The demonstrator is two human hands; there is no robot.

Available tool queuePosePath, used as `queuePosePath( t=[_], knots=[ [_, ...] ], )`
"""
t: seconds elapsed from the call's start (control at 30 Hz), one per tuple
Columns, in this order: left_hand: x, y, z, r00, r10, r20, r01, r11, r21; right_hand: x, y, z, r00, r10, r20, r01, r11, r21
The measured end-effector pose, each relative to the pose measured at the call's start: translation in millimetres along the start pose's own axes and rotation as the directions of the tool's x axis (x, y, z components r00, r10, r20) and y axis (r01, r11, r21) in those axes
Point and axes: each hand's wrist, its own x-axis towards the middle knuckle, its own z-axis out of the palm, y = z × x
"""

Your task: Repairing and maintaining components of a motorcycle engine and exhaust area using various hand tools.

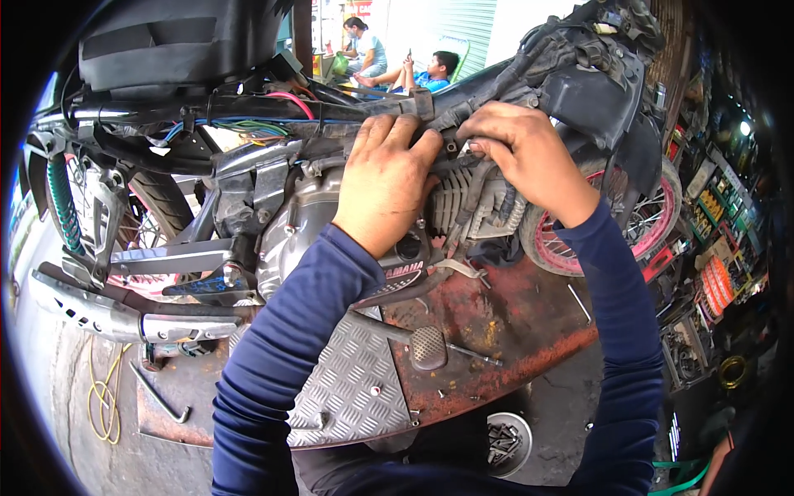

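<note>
A partly stripped motorcycle stands side-on before me, its grey engine (310,219) in the middle. My left hand (382,178) is curled over the top of the engine, under the frame tube; its fingertips reach behind parts, so what they grip is hidden. Just to its right, above the finned cylinder (463,198), my right hand (525,153) is closed in a pinch. Whatever lies between thumb and forefinger is too small to make out. A dark hose (473,186) runs down past the cylinder below that hand. Loose coloured wires (248,128) lie along the frame to the left.
The motorcycle rests on a rusty red lift platform (529,306) with a tread plate (351,380). Near me are a socket extension (475,355), a bent wrench (161,397) and a bowl of bolts (509,442). Tool racks (715,215) line the right. Two people (430,74) sit beyond.
</note>
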Motion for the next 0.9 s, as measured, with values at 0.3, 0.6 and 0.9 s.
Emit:
queuePosePath(
  t=[0.3, 0.6, 0.9],
  knots=[
    [-1.2, -2.8, 0.9, 1.0, -0.007, -0.014, 0.007, 1.0, -0.006, -0.8, -1.4, 16.7, 0.997, -0.071, -0.041, 0.072, 0.997, 0.011],
    [-0.7, -2.9, 4.4, 0.999, -0.006, -0.033, 0.006, 1.0, 0.008, -14.9, 0.5, 47.2, 0.965, -0.057, -0.254, 0.021, 0.99, -0.142],
    [-2.0, -6.3, 5.6, 0.998, 0.022, -0.055, -0.021, 1.0, 0.02, -17.8, 3.2, 45.6, 0.951, -0.168, -0.259, 0.074, 0.938, -0.339]
  ],
)
